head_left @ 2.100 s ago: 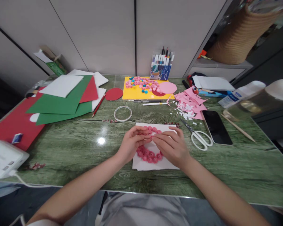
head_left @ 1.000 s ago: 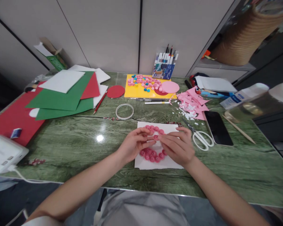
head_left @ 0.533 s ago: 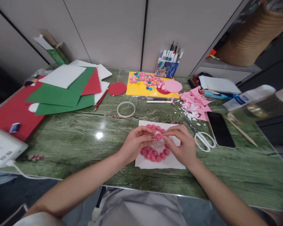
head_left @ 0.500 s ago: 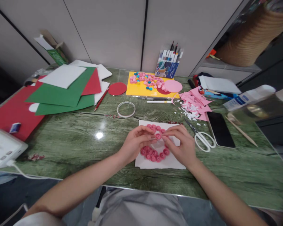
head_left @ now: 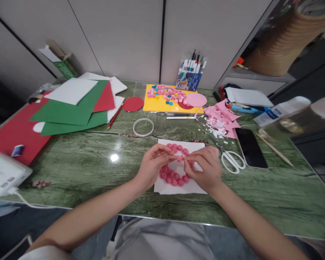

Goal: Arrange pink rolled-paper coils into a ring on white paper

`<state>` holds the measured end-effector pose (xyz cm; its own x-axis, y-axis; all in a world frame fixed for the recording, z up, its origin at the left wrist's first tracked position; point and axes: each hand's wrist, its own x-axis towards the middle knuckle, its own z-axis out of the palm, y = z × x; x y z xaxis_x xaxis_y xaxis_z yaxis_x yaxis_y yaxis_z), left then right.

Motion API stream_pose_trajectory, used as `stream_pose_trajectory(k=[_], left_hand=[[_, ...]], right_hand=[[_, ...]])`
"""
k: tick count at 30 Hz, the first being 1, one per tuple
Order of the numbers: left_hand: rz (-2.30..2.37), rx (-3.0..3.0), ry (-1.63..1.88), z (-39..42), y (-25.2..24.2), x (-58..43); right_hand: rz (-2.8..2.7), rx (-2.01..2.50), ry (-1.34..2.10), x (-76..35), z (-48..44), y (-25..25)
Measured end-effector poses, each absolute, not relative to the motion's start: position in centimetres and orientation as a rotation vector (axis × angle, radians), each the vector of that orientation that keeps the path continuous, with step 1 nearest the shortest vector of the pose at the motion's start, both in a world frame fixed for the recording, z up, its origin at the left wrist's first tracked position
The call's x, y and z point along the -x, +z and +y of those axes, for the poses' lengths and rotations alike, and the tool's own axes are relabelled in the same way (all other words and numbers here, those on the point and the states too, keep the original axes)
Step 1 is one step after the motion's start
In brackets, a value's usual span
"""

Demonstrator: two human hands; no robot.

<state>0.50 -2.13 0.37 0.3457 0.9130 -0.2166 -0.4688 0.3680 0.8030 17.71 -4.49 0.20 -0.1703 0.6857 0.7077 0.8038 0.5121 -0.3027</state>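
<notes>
A white sheet [head_left: 186,187] lies on the green table with several pink rolled paper coils [head_left: 173,178] stuck on it in a curved line. My left hand [head_left: 151,168] and my right hand [head_left: 206,168] meet above the sheet. Both pinch one small pink coil [head_left: 180,158] between their fingertips, just over the sheet's middle. My fingers hide part of the coil row.
White-handled scissors [head_left: 230,159] and a black phone [head_left: 250,142] lie right of the sheet. A tape ring [head_left: 143,127], a yellow board [head_left: 151,104] with coils, pink scraps [head_left: 222,117], a marker pack [head_left: 189,74], green and red sheets [head_left: 67,112] and a white device [head_left: 4,173] surround it.
Both hands stay over the white sheet with the pink coil between their fingertips; my right hand's fingers have curled tighter. The view has shifted slightly.
</notes>
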Motion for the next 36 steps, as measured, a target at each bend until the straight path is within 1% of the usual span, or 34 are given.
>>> stream_pose_trajectory(k=[3, 9, 11, 13, 15, 17, 20, 23, 27, 31, 36], left_hand=[[0.734, -0.618, 0.986, -2.2, 0.5, -0.7], [0.787, -0.726, 1.024, -2.1, 0.1, -0.8], [0.847, -0.934, 0.998, -1.9, 0.2, -0.5], [0.910, -1.320, 0.895, -1.9, 0.5, 0.0], [0.926, -1.822, 0.712, -2.2, 0.9, 0.5], [0.892, -2.269, 0.525, -2.8, 1.2, 0.7], [0.843, -2.658, 0.316, -3.8, 1.0, 0.7], [0.809, -2.801, 0.250, -4.5, 0.4, 0.5], [0.797, -2.856, 0.305, -4.7, -0.1, 0.5], [0.792, -2.870, 0.315, -4.7, -0.1, 0.7], [0.785, -2.876, 0.309, -4.8, 0.0, 0.6]], right_hand=[[-1.958, 1.143, -0.329, -17.9, -4.7, -0.1], [-1.961, 1.134, -0.368, -18.4, -4.8, 0.2], [-1.960, 1.208, -0.246, -18.8, -4.6, 0.7], [-2.046, 1.333, -0.007, -19.3, -4.1, 1.4], [-2.197, 1.434, 0.258, -19.8, -3.6, 1.9], [-2.349, 1.456, 0.452, -20.1, -3.0, 2.1], [-2.535, 1.417, 0.602, -20.0, -2.3, 1.8], [-2.666, 1.409, 0.593, -19.4, -1.7, 1.6], [-2.813, 1.341, 0.576, -18.8, -0.8, 1.9], [-2.922, 1.229, 0.704, -18.9, -0.1, 2.3], [-2.971, 1.219, 0.841, -19.1, 0.4, 2.5]])
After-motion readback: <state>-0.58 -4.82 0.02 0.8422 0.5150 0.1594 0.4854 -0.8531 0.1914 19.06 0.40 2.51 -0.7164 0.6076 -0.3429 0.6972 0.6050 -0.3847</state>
